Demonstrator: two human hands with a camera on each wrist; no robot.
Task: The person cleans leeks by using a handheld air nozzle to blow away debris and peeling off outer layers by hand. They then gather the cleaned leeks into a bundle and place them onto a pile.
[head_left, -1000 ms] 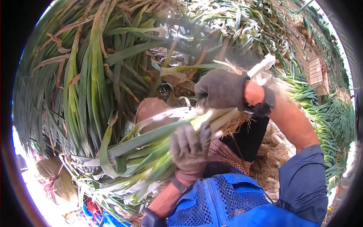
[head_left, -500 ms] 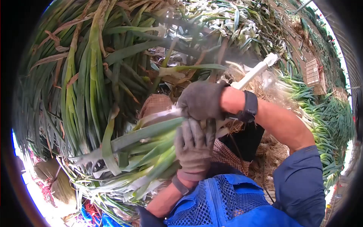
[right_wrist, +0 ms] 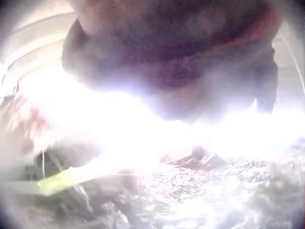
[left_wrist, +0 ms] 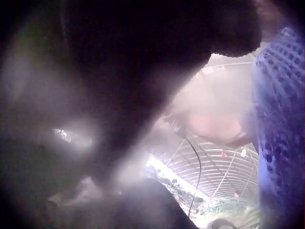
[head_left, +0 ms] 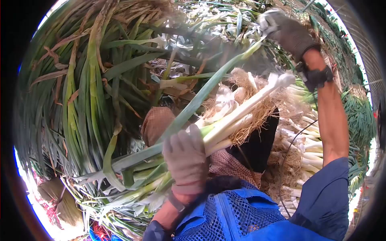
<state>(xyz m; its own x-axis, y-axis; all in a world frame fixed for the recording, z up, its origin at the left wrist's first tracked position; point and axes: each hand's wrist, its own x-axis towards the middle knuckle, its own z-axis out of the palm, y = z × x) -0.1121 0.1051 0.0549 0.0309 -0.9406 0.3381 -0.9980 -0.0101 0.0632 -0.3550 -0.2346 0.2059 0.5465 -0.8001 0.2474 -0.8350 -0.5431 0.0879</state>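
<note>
In the head view my gloved left hand (head_left: 185,158) grips a bunch of green onions (head_left: 229,124) over the lap. Their white stalks and matted roots (head_left: 251,128) point up to the right; the green tops trail left. My gloved right hand (head_left: 289,34), blurred, is raised at the upper right. It pinches the pale end of a long green leaf (head_left: 211,84), which stretches back to the bunch. A dark shape fills much of the left wrist view. Glare covers the right wrist view, where a pale green leaf (right_wrist: 62,181) shows at the lower left.
A tall heap of untrimmed green onions (head_left: 76,92) stands on the left. White stalks (head_left: 311,154) with roots lie in a pile at the right. Stripped leaves (head_left: 225,22) cover the ground beyond. A thin cord (head_left: 287,160) hangs beside the right arm.
My right hand has gone from beside the left hand on the bunch to the upper right, drawing a leaf out. The left hand has shifted slightly left, keeping its grip.
</note>
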